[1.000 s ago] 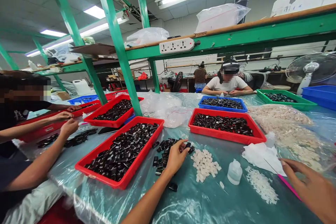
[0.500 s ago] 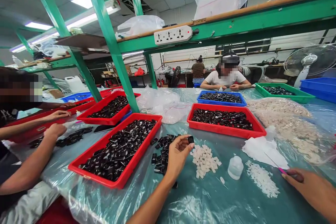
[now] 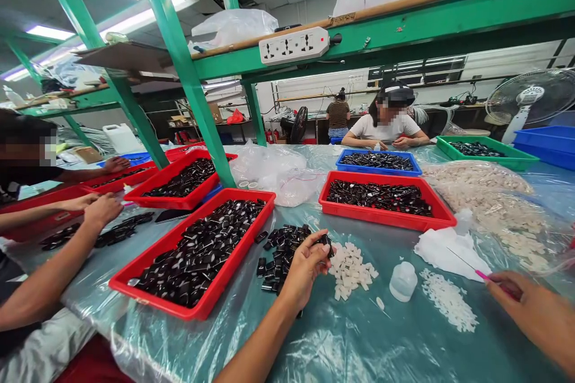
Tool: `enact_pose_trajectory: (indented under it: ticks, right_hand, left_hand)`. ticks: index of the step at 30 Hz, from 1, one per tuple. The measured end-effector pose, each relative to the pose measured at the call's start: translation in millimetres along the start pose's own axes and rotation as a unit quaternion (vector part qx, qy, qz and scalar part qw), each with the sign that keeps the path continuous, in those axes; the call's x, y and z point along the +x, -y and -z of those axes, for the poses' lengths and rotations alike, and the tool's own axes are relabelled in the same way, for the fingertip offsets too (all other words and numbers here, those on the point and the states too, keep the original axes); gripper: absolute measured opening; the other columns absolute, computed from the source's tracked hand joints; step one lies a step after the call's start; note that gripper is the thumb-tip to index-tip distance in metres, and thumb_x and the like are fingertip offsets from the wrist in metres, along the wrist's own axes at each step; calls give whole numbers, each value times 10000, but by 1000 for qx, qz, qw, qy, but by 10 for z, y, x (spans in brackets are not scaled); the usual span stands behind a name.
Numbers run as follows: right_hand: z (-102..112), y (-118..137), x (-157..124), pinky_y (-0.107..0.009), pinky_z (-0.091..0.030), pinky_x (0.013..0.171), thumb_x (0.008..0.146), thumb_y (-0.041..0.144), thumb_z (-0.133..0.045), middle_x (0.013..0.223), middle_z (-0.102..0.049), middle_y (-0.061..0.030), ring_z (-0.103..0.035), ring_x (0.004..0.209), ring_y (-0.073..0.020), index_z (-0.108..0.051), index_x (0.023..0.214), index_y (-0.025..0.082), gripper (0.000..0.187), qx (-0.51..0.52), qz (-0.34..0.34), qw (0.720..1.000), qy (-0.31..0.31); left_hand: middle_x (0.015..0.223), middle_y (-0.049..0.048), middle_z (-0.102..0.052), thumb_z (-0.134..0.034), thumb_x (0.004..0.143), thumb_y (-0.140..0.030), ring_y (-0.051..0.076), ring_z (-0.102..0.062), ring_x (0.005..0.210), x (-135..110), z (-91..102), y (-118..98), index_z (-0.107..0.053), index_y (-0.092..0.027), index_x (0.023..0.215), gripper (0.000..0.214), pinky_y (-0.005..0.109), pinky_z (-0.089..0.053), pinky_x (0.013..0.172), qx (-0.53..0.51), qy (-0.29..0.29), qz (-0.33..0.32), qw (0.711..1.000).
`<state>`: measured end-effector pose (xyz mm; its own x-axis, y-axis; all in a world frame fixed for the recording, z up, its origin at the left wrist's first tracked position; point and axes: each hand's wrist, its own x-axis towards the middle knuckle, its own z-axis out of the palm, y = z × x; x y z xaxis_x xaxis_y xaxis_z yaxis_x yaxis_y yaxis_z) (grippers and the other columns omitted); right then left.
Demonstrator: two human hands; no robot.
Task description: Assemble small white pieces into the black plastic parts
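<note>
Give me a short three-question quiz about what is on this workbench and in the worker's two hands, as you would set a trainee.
1. True or false: the left hand pinches a small black part above the loose black pile.
2. What does the right hand hold? A) a pink-handled needle tool B) a white bottle C) a red tray
3. Fill in: the small white bottle stands between two heaps of ______ pieces.

Key
1. True.
2. A.
3. White; the other heap lies to its right.
</note>
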<state>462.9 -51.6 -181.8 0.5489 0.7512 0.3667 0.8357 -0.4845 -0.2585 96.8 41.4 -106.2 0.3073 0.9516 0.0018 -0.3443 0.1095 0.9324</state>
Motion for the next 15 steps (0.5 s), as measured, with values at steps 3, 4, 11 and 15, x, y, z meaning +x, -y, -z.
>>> enact_pose_trajectory:
  ticks: [3, 4, 11, 15]
  right_hand:
    - [149, 160, -51, -361, -476, 508, 770, 530, -347, 797, -721, -84, -662, 649, -299, -674, 855, 303, 407, 11, -48, 996, 76]
    - [206, 219, -68, -375, -479, 550, 770, 543, -327, 840, -718, -91, -659, 701, -316, -660, 894, 295, 434, 16, -65, 993, 92]
    - [454, 482, -147, -364, -443, 706, 786, 565, -264, 1097, -651, -74, -593, 951, -330, -607, 1085, 260, 548, 38, -110, 986, 122]
    - [473, 515, -158, -345, -434, 700, 787, 568, -276, 1117, -642, -60, -585, 974, -312, -621, 1071, 259, 544, 53, -114, 985, 116]
  left_hand:
    - [670, -22, -619, -783, 631, -321, 43, -448, 468, 8, 12, 23, -610, -162, 1065, 493, 172, -317, 463, -9, 5, 9, 1000]
    - [672, -20, -622, -782, 637, -320, 44, -448, 472, 7, 14, 21, -612, -160, 1076, 497, 174, -317, 468, -9, 8, 9, 1000]
    - [891, 71, -697, -704, 739, -296, 114, -550, 684, -39, 14, -31, -558, -173, 1239, 536, 213, -394, 606, 3, 61, -17, 998]
    - [903, 75, -710, -680, 770, -295, 116, -549, 687, -50, 9, -28, -544, -197, 1259, 517, 208, -389, 608, 37, 81, -50, 995]
